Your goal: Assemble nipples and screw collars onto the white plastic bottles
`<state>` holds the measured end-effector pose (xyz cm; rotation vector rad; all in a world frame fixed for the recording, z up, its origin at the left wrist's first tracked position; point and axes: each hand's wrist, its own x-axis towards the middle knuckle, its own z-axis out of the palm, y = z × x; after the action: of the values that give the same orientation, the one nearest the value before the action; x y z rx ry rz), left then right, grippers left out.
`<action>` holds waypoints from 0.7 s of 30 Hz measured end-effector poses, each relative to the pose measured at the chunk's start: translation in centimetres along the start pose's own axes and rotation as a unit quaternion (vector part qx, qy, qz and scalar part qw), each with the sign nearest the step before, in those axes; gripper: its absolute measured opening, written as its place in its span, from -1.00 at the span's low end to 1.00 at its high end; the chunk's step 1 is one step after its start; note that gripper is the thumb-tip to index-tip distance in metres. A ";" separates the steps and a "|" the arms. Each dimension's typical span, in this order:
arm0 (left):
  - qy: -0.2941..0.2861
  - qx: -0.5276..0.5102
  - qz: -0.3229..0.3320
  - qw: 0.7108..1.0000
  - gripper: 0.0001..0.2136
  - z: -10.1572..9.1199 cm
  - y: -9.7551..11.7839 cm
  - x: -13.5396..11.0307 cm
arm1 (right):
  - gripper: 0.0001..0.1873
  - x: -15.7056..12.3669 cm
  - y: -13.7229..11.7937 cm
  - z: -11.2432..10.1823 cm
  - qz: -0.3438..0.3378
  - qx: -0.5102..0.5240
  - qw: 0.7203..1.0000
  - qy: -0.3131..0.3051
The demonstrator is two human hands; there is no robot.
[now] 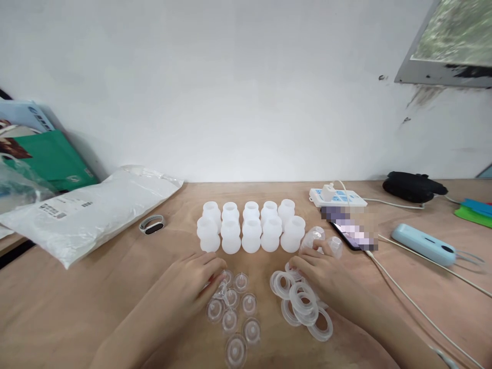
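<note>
Tabletop arrangement with two bare hands at work: a white plastic package point(96, 207) and a grey wristband with a dark face point(154, 227) lie on the left of the wooden table point(154, 287); on the right are a power strip point(357, 201), a phone point(350, 231) with a cable attached, a light-blue device point(423, 245) and a black pouch point(413, 187). Ten white bottles point(251, 230) stand in two rows of five just beyond the hands. The left hand point(198, 279), palm down, bends its fingers over the far-left edge of the clear discs point(229, 320); the right hand point(319, 264) arches over the far edge of the rings point(306, 313), partly hiding the clear domes point(315, 234) behind it. Whether either hand grasps a piece cannot be told, the fingertips being partly hidden. The bottles are translucent, smooth and narrow-waisted; the discs are glassy and round with raised centres, spread loosely; the rings are flat, frosted and heaped, several overlapping.
</note>
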<state>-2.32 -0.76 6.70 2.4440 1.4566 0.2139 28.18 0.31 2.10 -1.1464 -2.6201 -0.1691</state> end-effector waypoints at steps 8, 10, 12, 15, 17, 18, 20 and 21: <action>-0.011 0.014 -0.004 1.000 -0.65 -0.1 0.1 0.0 | -0.69 -0.1 0.3 0.0 -0.004 0.021 1.000 0.000; -0.010 0.015 -0.007 1.000 -0.65 -0.1 0.1 -0.1 | -0.69 -0.2 0.5 -0.3 -0.005 0.026 0.999 0.018; -0.008 0.017 -0.008 1.000 -0.66 -0.1 0.1 -0.1 | -0.70 -0.4 0.7 -1.0 0.007 0.028 0.999 0.039; -0.008 0.017 -0.005 1.000 -0.66 0.0 0.0 -0.1 | -0.75 -0.8 0.9 -2.5 0.034 0.030 0.998 0.044; -0.009 0.019 -0.003 1.000 -0.65 0.0 0.0 0.0 | -0.77 -0.9 0.9 -3.3 0.038 0.033 0.998 0.023; -0.009 0.020 -0.003 1.000 -0.65 0.0 -0.1 0.0 | -0.77 -1.0 0.8 -3.6 0.037 0.034 0.999 0.011; -0.007 0.020 -0.002 1.000 -0.65 0.1 -0.1 0.1 | -0.75 -1.0 0.6 -3.9 0.043 0.032 0.999 -0.009; -0.005 0.020 -0.002 1.000 -0.66 0.1 -0.1 0.1 | -0.74 -1.0 0.4 -3.9 0.045 0.031 0.998 -0.012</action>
<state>-2.32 -0.63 6.54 2.4698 1.4741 0.1723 29.98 -0.97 5.55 -1.2500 -2.5695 -0.0553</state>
